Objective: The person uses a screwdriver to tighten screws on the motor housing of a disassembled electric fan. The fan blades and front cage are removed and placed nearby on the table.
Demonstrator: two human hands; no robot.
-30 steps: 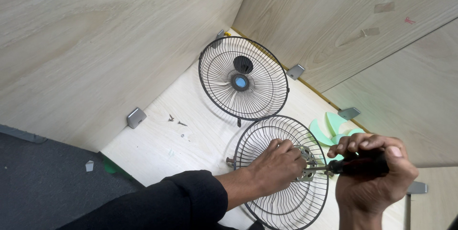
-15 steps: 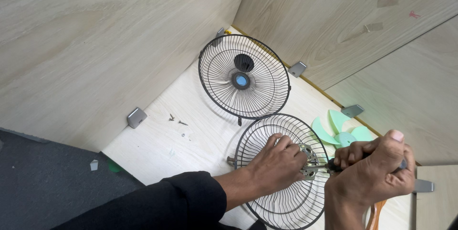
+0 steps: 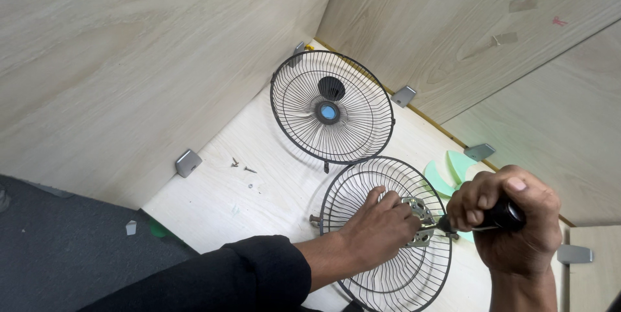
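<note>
Head view: two fan grilles (image 3: 387, 233) – left hand (image 3: 378, 229) grips one, right hand (image 3: 511, 224) clenches screwdriver (image 3: 482, 217).

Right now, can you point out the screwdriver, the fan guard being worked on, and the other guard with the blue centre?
screwdriver (image 3: 501, 216), head view, on its black handle.
near fan guard (image 3: 378, 279), head view, on its lower wire ribs.
far fan guard (image 3: 328, 112), head view, on its blue centre cap.

A: Near round black wire fan guard (image 3: 387, 234): thin metal rods, matt dark coating. Grey hub plate (image 3: 417, 220): bare metal, dull sheen.

B: Black screwdriver handle (image 3: 501, 215): smooth, slightly glossy plastic. Pale wood-grain table (image 3: 272, 182): matt laminate. Mint-green fan blade (image 3: 453, 173): smooth plastic.
</note>
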